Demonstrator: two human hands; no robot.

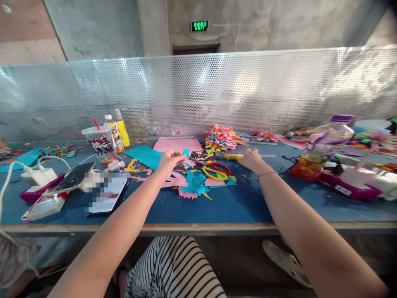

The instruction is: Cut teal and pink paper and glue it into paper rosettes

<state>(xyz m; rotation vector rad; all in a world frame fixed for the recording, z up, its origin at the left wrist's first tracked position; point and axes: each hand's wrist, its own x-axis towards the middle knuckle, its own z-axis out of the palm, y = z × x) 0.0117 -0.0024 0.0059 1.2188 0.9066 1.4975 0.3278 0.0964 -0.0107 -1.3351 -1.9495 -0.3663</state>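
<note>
My left hand (171, 161) is closed in a pinch on a small blue paper piece (186, 153), left of the scissors. Red-handled scissors (222, 167) and yellow-handled scissors (215, 173) lie between my hands. To their right, my right hand (250, 159) has its fingers curled down at a yellow object (233, 157) on the table; what they grip is hard to make out. A blue paper bow (196, 183) rests on pink paper in front of the scissors. Behind them stands a pink and multicoloured paper bundle (221, 137).
On the left of the blue table (235, 209) are a plastic cup (101, 142), a bottle (114, 134), a phone (110, 192) and chargers with cables. A purple-capped bottle (322, 149) and a purple power strip (350, 186) stand right. A perforated metal screen (139, 95) rises behind.
</note>
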